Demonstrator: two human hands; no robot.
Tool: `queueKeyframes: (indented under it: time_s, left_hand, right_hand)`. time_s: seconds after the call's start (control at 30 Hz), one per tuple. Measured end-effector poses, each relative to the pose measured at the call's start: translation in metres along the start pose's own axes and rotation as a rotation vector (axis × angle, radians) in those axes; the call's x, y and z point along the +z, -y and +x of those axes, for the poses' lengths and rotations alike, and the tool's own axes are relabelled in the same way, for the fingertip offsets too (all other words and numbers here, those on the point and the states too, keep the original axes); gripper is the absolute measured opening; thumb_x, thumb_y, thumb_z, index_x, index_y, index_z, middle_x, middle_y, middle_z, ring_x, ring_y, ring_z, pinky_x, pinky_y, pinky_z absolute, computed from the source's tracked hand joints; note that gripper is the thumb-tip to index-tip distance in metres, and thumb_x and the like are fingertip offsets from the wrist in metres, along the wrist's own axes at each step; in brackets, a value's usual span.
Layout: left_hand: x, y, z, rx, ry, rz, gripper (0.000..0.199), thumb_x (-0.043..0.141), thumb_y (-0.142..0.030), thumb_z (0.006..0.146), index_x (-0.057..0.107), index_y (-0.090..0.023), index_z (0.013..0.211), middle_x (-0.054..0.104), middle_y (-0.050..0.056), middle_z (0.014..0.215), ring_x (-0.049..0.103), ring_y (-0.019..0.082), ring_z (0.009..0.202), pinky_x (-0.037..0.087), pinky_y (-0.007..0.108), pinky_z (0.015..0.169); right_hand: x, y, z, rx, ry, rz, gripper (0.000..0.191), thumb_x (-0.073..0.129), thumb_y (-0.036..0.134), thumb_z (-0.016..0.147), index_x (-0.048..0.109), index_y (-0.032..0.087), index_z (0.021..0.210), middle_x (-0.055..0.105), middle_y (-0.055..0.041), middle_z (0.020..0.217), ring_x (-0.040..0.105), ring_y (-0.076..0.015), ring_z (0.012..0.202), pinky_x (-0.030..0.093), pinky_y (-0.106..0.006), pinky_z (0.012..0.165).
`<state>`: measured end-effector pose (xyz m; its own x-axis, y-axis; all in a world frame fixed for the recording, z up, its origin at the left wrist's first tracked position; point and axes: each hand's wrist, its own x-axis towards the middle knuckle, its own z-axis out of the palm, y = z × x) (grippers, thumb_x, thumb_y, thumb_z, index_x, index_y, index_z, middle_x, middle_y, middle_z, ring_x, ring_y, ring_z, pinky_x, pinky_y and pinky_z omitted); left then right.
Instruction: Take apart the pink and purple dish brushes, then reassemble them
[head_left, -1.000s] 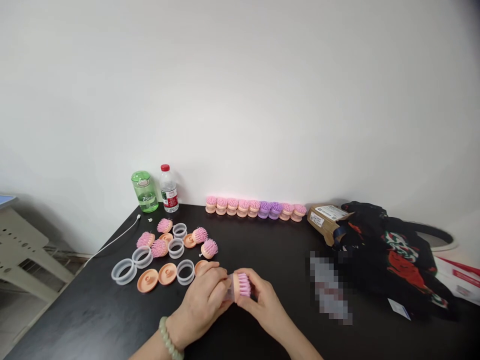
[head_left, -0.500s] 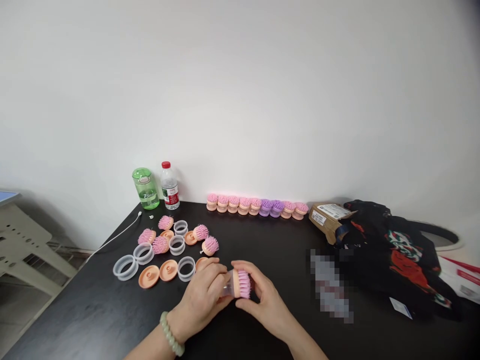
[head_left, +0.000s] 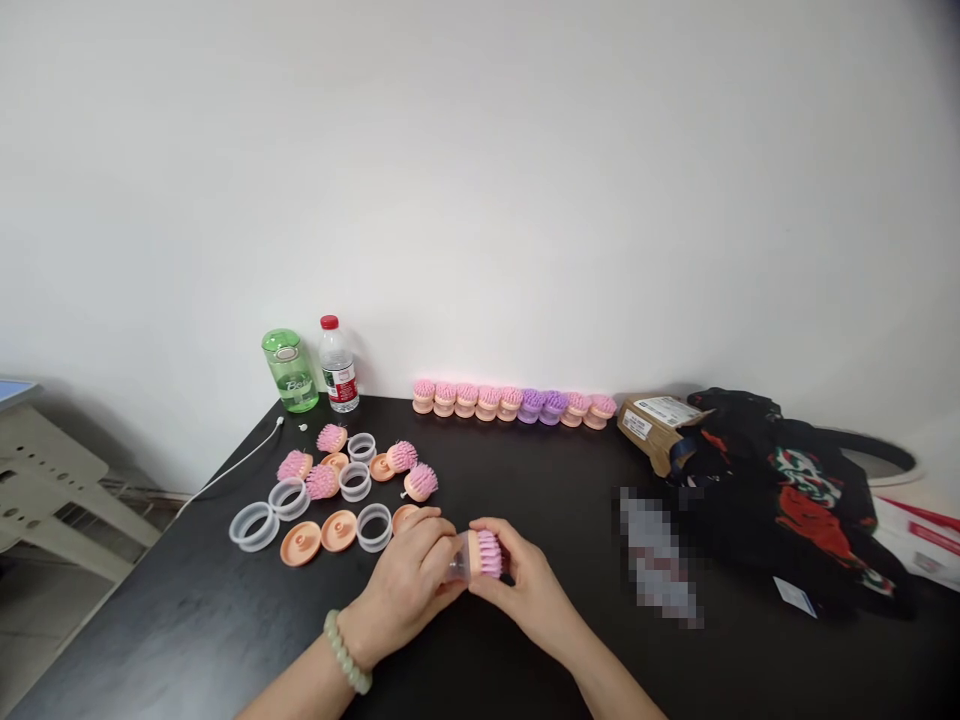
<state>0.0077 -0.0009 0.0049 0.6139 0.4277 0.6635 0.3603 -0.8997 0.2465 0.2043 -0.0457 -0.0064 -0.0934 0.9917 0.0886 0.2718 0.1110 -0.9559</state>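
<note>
Both hands hold one small round scrub brush [head_left: 487, 554] above the front middle of the table, tilted on its side with its pink bristles facing right. My left hand [head_left: 411, 578], a green bead bracelet on its wrist, is wrapped round the clear body end. The fingertips and thumb of my right hand [head_left: 525, 580] grip the peach rim and bristle head. Left of the hands lie loose parts: pink bristle heads [head_left: 421, 482], translucent rings [head_left: 373, 527] and peach discs [head_left: 338, 531]. What my left palm covers is hidden.
A row of pink and purple brushes [head_left: 488, 403] stands along the wall. At the back left are a green bottle [head_left: 292, 375] and a water bottle [head_left: 340, 370]. A cardboard box [head_left: 652, 430], a black patterned bag [head_left: 795, 500] and a blurred packet [head_left: 660, 560] lie right.
Both hands keep hold of the brush, with only a slight shift of grip. The whole view has moved a little; the loose parts lie as before.
</note>
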Motion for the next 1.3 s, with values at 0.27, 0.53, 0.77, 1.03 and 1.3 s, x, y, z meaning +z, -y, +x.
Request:
queueKeyframes:
  time_s: [0.27,0.53,0.77,1.03,1.3]
  left_hand:
    - [-0.015,-0.007,0.011,-0.493,0.172,-0.517,0.035,0.082,-0.019,0.064,0.061,-0.020,0.092,0.061,0.000,0.090,0.056,0.017,0.081,0.046,0.028,0.071]
    - [-0.036,0.012,0.005,-0.795,0.648,-1.381,0.056,0.090,-0.037,0.055,0.069,-0.018,0.103,0.065,0.000,0.081,0.060,0.013,0.070,0.045,0.024,0.065]
    - [-0.034,0.018,0.007,-0.803,0.010,-1.625,0.057,0.082,-0.053,0.067,0.062,-0.019,0.107,0.066,0.005,0.085,0.071,0.025,0.075,0.050,0.035,0.070]
    - [-0.006,0.012,0.006,-0.959,-0.124,-1.641,0.055,0.085,-0.047,0.068,0.053,-0.023,0.104,0.063,0.000,0.095,0.072,0.023,0.093,0.048,0.044,0.099]
    - [0.018,-0.007,0.002,-0.957,-0.200,-1.656,0.049,0.085,-0.046,0.070,0.047,-0.021,0.089,0.058,-0.003,0.088,0.064,0.013,0.087,0.048,0.037,0.095]
  right_hand:
    - [-0.012,0.018,-0.005,-0.378,0.068,-0.097,0.031,0.075,0.023,0.079,0.066,0.029,0.108,0.066,-0.0062,0.113,0.063,-0.0247,0.103,0.052,-0.038,0.089]
    - [-0.023,0.016,-0.009,-0.496,0.096,-0.010,0.033,0.070,0.011,0.080,0.064,0.035,0.103,0.063,-0.0034,0.113,0.062,-0.0234,0.101,0.053,-0.038,0.084]
    - [-0.019,-0.024,0.012,-0.070,-0.203,-0.228,0.033,0.068,0.016,0.072,0.061,0.027,0.103,0.062,-0.0035,0.104,0.063,-0.0244,0.095,0.053,-0.040,0.087]
    - [-0.010,-0.034,0.012,-0.357,-0.350,-0.420,0.052,0.075,0.030,0.080,0.056,0.026,0.127,0.059,-0.0113,0.128,0.053,-0.0347,0.123,0.046,-0.055,0.102]
    - [0.020,-0.009,-0.006,-0.550,-0.280,-0.400,0.059,0.076,0.053,0.078,0.058,0.026,0.127,0.065,-0.0118,0.109,0.062,-0.0338,0.102,0.054,-0.051,0.091]
